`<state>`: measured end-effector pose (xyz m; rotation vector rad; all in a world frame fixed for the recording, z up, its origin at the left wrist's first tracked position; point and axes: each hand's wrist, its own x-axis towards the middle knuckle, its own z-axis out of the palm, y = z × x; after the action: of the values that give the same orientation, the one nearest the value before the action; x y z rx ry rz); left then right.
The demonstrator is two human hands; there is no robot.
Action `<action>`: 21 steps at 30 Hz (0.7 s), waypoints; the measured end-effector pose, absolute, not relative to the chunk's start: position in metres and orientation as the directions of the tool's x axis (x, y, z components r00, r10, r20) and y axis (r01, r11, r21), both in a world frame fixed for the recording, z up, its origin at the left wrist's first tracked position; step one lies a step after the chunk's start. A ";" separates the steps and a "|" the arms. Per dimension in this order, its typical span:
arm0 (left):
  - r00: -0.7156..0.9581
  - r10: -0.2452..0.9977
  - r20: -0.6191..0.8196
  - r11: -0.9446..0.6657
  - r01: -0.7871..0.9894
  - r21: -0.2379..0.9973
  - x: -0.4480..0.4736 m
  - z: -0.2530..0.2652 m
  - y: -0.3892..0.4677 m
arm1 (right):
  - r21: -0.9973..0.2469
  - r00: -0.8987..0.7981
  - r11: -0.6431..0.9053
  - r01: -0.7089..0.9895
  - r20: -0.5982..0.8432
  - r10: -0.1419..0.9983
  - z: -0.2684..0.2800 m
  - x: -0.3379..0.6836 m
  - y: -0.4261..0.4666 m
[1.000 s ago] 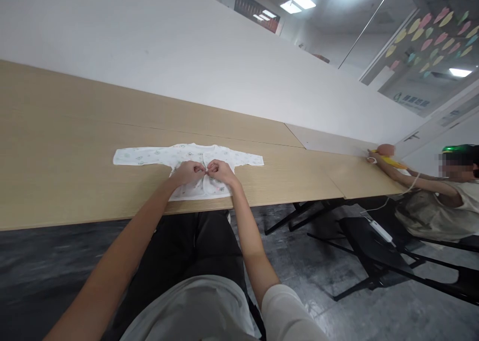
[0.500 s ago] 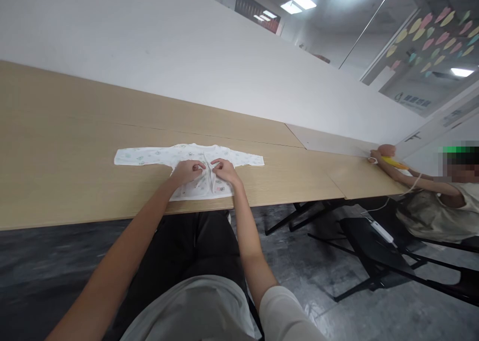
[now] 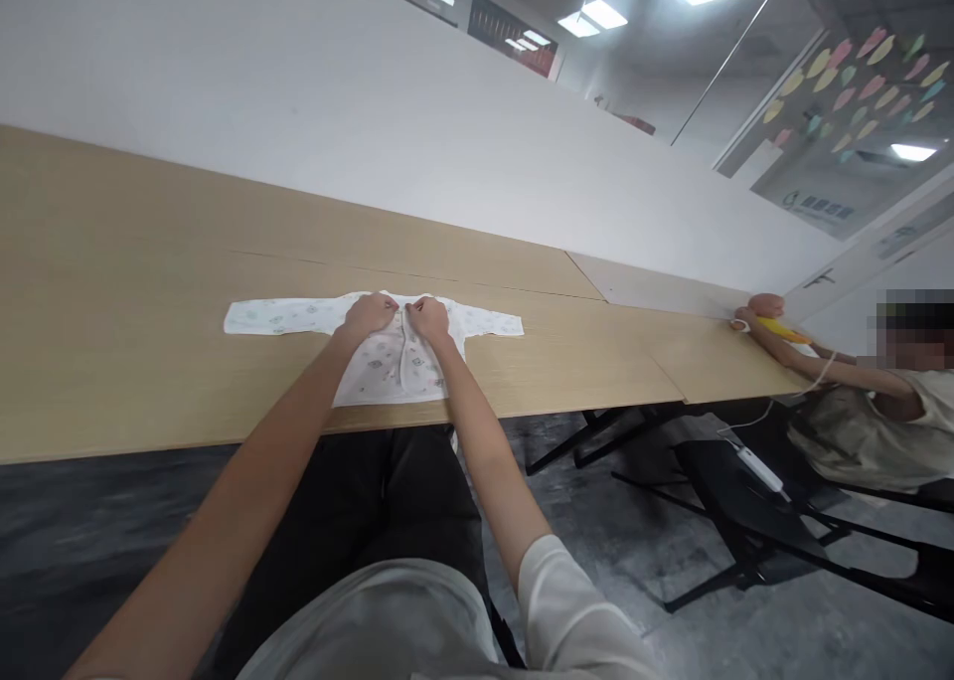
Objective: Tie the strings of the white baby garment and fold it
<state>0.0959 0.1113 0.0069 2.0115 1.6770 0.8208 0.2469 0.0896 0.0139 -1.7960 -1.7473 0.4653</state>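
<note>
A small white baby shirt (image 3: 380, 367) with a faint print lies on the table, its sleeves spread to both sides and its hem near the front edge. My left hand (image 3: 369, 314) is closed in a pinch on the shirt's front, just left of the opening near the neckline. Directly across the opening, my right hand (image 3: 428, 318) pinches the other front edge. The fingertips are close together, and whatever fastening lies between them is too small to make out. Below the hands the front panels lie fairly flat, meeting along the middle.
The wooden table (image 3: 134, 362) runs along a white wall (image 3: 298, 93). At the far right a person (image 3: 879, 402) reaches over a doll (image 3: 767, 307) with yellow clothing. A black folding chair (image 3: 737, 491) with a white power strip (image 3: 760, 468) stands right of me.
Both hands have moved up the shirt, from mid-front to near the neckline. The lower front, bunched before, now lies flatter.
</note>
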 end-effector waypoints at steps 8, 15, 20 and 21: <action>-0.027 0.984 0.177 -0.088 0.790 0.606 0.126 -0.011 0.108 | -0.521 0.032 0.067 0.851 0.178 0.983 0.002 0.238 0.095; 0.081 0.974 0.210 -0.196 0.768 0.610 0.114 -0.012 0.106 | -0.535 0.095 0.012 0.845 0.172 0.980 0.005 0.225 0.092; 0.135 0.963 0.232 -0.251 0.757 0.604 0.115 -0.012 0.105 | -0.651 0.129 0.001 0.759 0.152 0.980 0.001 0.235 0.093; 0.129 0.963 0.236 -0.248 0.767 0.592 0.117 -0.012 0.105 | -0.681 0.143 -0.001 0.733 0.152 0.978 0.000 0.239 0.094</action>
<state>0.1166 0.1050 -0.0117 2.0857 1.6805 0.8401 0.2389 0.0937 0.0004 -1.7874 -1.6429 0.4928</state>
